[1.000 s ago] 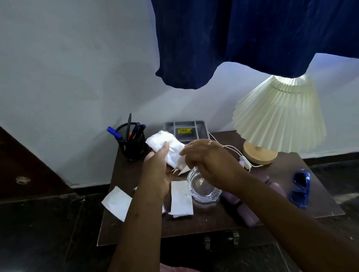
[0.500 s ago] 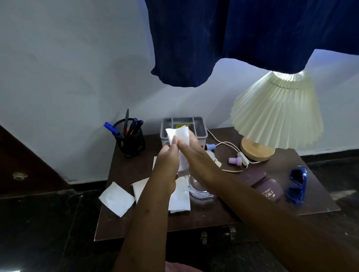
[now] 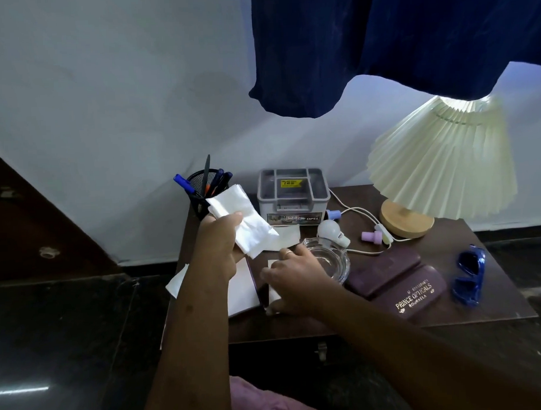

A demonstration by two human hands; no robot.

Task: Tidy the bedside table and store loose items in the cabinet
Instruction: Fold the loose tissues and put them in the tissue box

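The person is partway through gathering the loose paper. The left hand (image 3: 221,240) is raised over the table's (image 3: 493,307) 10 o'clock side. Its thumb is clamped across a stack (image 3: 248,227) of folded white tissues, which is held clear of the top in front of the pen pot (image 3: 201,189).

The right hand (image 3: 296,274) is down near the middle of the table, with the glass dish (image 3: 332,258) just beside it at its 3 o'clock. Its fingers are bent over another tissue (image 3: 273,298), but I cannot tell whether they pinch it or only press it flat. A white sheet (image 3: 243,285) lies under the left forearm, and one piece (image 3: 176,284) overhangs the edge at 9 o'clock.

To my eye, the step in hand is collecting tissues one at a time. Next, the right hand should lift this one without nudging the dish and lay it on the stack. The cabinet (image 3: 322,351) below, at 6 o'clock, looks closed, so a hand must be freed to open it.
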